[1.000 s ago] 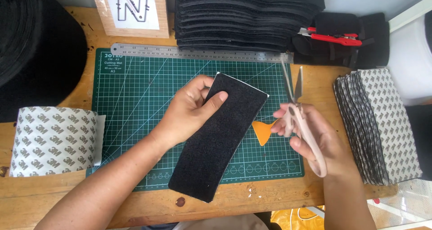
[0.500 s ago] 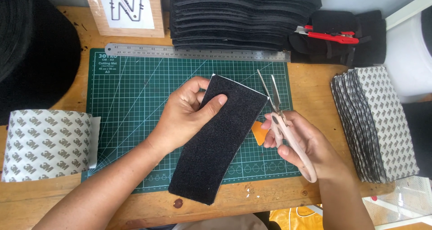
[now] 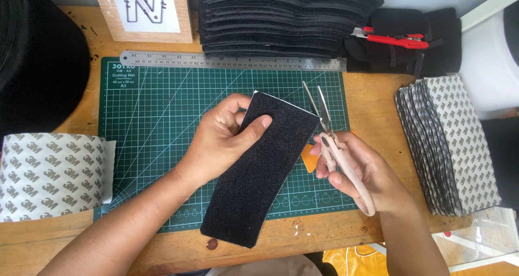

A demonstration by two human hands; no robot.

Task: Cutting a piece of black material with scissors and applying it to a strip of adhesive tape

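Observation:
My left hand point(image 3: 221, 141) grips the upper left edge of a long black fuzzy fabric strip point(image 3: 262, 173), thumb pressed on its top face. The strip lies slanted over the green cutting mat point(image 3: 157, 119), its lower end past the mat's front edge. My right hand point(image 3: 359, 173) holds pale pink-handled scissors point(image 3: 335, 146) just right of the strip. Their blades are slightly apart and point up and away, close to the strip's upper right corner. A small orange piece point(image 3: 309, 158) shows between strip and scissors.
A steel ruler point(image 3: 232, 61) lies along the mat's far edge. Behind it stands a stack of black strips point(image 3: 286, 17) and a wooden block with a white card point(image 3: 143, 11). A red-handled cutter point(image 3: 397, 37) rests on black fabric. Patterned backing sheets point(image 3: 451, 141) fan out at right; a patterned roll point(image 3: 51, 176) lies left.
My right hand has raised the scissors and brought them left toward the strip's upper right corner. My left hand has kept its hold on the strip, tilting it slightly.

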